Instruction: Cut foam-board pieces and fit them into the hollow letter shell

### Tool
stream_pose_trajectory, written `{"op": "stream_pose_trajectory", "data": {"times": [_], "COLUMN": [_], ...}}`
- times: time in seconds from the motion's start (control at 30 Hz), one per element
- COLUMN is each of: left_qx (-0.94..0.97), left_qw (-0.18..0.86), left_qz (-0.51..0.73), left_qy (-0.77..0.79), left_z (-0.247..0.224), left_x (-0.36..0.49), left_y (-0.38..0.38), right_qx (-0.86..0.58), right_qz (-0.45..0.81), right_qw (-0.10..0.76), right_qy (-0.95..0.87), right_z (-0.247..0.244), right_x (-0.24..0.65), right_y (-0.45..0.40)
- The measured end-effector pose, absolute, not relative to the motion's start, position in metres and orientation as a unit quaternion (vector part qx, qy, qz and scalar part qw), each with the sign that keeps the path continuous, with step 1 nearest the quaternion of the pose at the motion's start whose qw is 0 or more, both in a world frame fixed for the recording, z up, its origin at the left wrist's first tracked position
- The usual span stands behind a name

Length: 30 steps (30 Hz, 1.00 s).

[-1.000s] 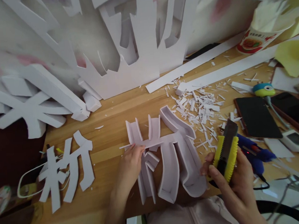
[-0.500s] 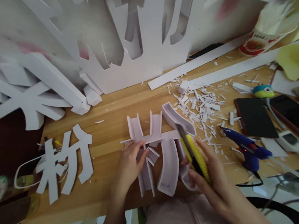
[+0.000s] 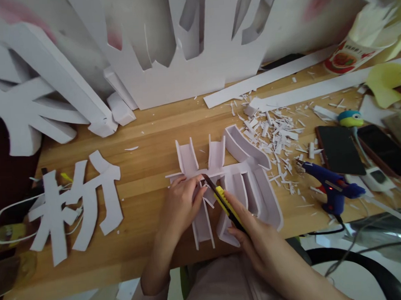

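Observation:
My right hand point(image 3: 256, 237) is wrapped round a yellow snap-off utility knife point(image 3: 223, 199). The blade points up and left, its tip close to my left fingertips. Under both hands lies a white foam-board character point(image 3: 269, 198) with raised side walls, so it looks like open channels. My left hand point(image 3: 178, 201) holds its left part near the crossing of the strokes, thumb and forefinger closed on a wall edge. A short strip point(image 3: 209, 197) slants below the thumb. Whether the blade touches the foam cannot be made out.
A blue glue gun point(image 3: 330, 187) with a red light lies to the right, near a dark phone point(image 3: 339, 150). White offcuts point(image 3: 277, 129) are heaped behind the character. A flat cut-out character point(image 3: 84, 202) lies at left, and a paper cup point(image 3: 349, 52) stands at back right.
My right hand has brought the knife left and down, so the blade now meets the area at my left fingertips. The left hand stays on the character. The view has shifted slightly.

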State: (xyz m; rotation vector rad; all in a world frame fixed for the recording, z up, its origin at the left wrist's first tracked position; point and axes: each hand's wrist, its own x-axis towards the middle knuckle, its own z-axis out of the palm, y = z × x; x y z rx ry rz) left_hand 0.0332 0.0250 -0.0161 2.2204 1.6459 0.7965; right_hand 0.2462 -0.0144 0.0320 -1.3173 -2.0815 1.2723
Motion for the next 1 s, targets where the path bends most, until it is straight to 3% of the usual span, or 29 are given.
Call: {"op": "stream_pose_trajectory", "data": {"times": [0.2, 1.0], "left_qx": [0.767, 0.765], "left_qw": [0.119, 0.095], "left_qz": [0.289, 0.322], "left_qy": [0.56, 0.55], "left_z": [-0.019, -0.023], "left_x": [0.033, 0.035], "left_y": [0.026, 0.027], "right_qx": [-0.512, -0.535], "right_qz": [0.368, 0.356], "right_qw": [0.178, 0.143], "right_qy": [-0.755, -0.752], "right_z": [0.03, 0.026], "right_x": [0.245, 0.226], "right_y": [-0.024, -0.034]}}
